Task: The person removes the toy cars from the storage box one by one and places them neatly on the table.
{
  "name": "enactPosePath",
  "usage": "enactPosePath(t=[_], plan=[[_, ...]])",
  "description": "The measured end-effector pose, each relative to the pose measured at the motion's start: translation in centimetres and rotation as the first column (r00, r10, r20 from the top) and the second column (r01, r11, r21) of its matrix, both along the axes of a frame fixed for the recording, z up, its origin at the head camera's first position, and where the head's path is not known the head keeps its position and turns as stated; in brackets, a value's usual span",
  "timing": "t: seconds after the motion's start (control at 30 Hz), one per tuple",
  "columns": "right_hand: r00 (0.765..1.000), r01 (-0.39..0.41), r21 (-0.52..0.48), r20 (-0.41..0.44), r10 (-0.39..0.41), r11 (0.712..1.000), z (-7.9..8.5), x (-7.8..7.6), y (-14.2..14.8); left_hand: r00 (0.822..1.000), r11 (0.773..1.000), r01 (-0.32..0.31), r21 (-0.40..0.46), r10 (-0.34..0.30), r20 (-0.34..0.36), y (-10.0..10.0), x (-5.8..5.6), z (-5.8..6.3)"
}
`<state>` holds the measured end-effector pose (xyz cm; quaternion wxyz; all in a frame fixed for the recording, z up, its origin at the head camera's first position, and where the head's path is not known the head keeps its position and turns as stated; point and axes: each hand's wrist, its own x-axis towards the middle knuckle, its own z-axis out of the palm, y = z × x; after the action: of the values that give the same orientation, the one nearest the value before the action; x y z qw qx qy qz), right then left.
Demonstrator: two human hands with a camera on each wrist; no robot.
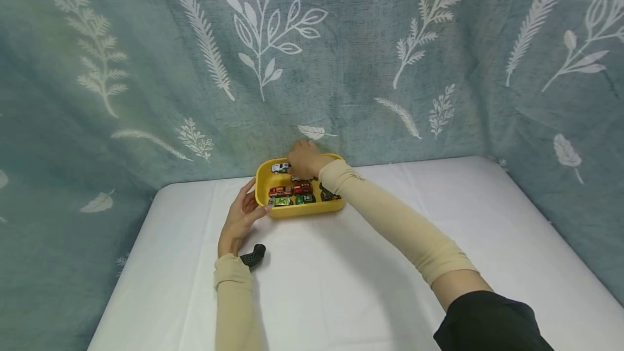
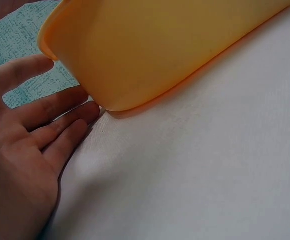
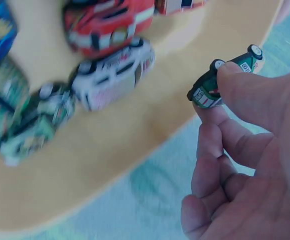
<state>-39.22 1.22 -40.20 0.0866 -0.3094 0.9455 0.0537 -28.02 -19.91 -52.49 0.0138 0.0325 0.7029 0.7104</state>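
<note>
A yellow tray [image 1: 308,209] of toy cars stands at the far edge of the white table. At its left end is my left hand [image 1: 240,221], its nearly straight fingers [image 2: 50,107] touching the outer wall and rim. Over the tray's back side, my right hand [image 1: 304,159] pinches a small dark green toy car [image 3: 205,92] between thumb and fingers. Beneath it in the right wrist view lie a red toy car [image 3: 110,27] and a white one [image 3: 115,75]. My right hand and sleeve hide part of the tray in the head view.
A black curved object [image 1: 254,256] is beside my left wrist. Behind the table [image 1: 317,286] hangs a green-blue curtain [image 1: 341,69] with white leaf prints, close to the tray's back rim. My right forearm crosses the table's right half.
</note>
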Motion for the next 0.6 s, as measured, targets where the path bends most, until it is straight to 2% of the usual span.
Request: enactPosePath(t=[0.17,0.33,0.6], plan=[[0.998,-0.05,0.016,-0.03,0.051,0.999,2.1,0.3,2.9,1.0,1.0,0.007,-0.004,-0.007,-0.012,-0.2,0.0,0.2],[0.999,-0.016,0.022,-0.052,0.017,1.0,4.1,0.5,6.5,1.0,1.0,0.002,-0.029,-0.002,-0.017,-0.2,0.0,0.6],[0.995,0.016,0.082,-0.098,-0.008,0.997,4.6,0.5,11.9,1.0,1.0,0.004,-0.026,-0.004,-0.004,-0.2,0.0,0.2]])
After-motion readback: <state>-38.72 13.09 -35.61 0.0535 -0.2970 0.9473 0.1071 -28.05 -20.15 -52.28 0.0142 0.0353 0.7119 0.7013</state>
